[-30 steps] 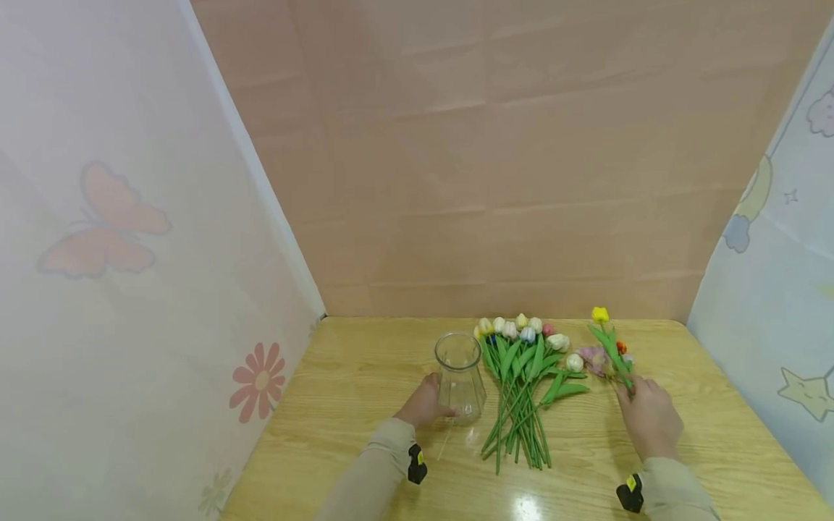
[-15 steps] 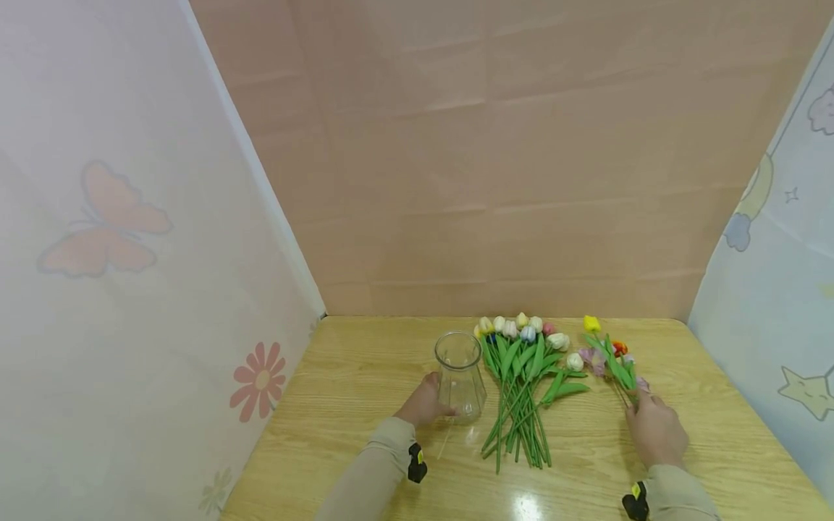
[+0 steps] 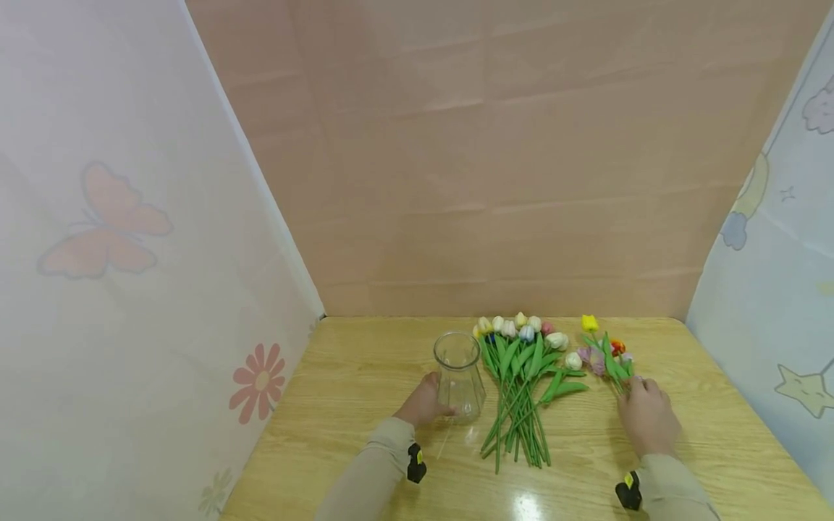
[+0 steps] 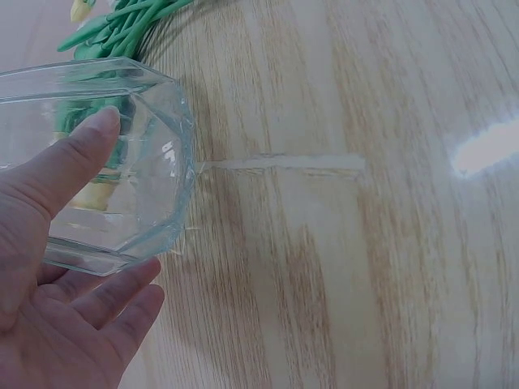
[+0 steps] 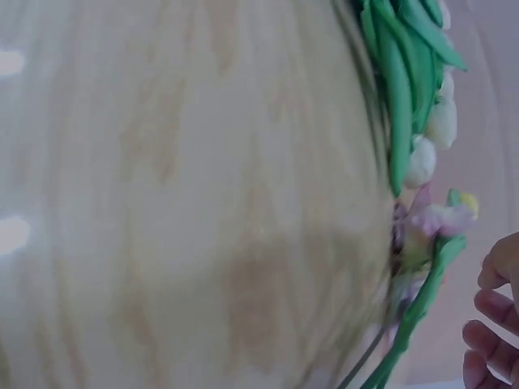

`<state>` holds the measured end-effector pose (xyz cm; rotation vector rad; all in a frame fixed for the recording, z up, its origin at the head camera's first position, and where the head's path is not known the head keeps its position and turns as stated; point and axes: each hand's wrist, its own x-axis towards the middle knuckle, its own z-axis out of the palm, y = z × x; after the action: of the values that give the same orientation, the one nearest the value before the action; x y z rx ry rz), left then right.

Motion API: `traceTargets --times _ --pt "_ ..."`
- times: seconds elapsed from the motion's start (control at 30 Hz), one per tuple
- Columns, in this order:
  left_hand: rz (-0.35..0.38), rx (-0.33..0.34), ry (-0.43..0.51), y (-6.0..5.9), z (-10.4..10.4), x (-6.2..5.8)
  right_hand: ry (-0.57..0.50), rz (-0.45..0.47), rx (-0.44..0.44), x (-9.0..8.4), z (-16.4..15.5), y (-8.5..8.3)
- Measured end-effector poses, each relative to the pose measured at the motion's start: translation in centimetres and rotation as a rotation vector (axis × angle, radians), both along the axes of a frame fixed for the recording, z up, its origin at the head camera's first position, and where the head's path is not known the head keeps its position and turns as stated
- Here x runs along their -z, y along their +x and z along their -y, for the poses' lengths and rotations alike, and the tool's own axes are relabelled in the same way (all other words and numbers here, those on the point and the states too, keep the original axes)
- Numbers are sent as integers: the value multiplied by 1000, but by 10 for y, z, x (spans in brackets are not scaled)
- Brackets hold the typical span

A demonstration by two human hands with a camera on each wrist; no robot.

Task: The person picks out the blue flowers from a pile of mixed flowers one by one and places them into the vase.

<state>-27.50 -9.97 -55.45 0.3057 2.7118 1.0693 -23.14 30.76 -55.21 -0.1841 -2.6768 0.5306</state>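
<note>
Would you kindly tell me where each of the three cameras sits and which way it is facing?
Head: worn on the head, looking forward and down at the wooden table; shows both sleeves, the left hand on the glass vase, and the right hand at a small flower bunch.
Left wrist: looks along the palm; thumb and fingers around the vase.
Right wrist: blurred, looks across the table; fingertips beside green stems.
Shared: head and left wrist both show the vase; all show the table.

The right hand (image 3: 646, 420) has dragged the small flower bunch (image 3: 606, 354) slightly toward the big bunch (image 3: 521, 383)
</note>
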Motion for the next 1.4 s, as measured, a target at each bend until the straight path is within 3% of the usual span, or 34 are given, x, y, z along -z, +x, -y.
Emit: traceTargets --times 0.17,0.33,0.4,0.6,0.77,1.07,1.4 --pt "8 -7 -5 0 0 1 24 -125 -58 -11 20 -11" --pt "1 -4 9 0 -1 1 69 -299 -186 -16 54 -21" --pt "2 -2 19 0 -2 0 83 -320 -233 -18 70 -23" --pt "6 -6 50 2 -2 -2 24 -193 -381 -17 124 -19" --pt "17 -23 60 4 -2 -5 -51 -66 -431 -7 158 -18" --pt "4 -19 56 2 -1 2 -162 220 -394 3 181 -30" --pt "1 4 31 -1 1 5 -232 300 -347 7 186 -39"
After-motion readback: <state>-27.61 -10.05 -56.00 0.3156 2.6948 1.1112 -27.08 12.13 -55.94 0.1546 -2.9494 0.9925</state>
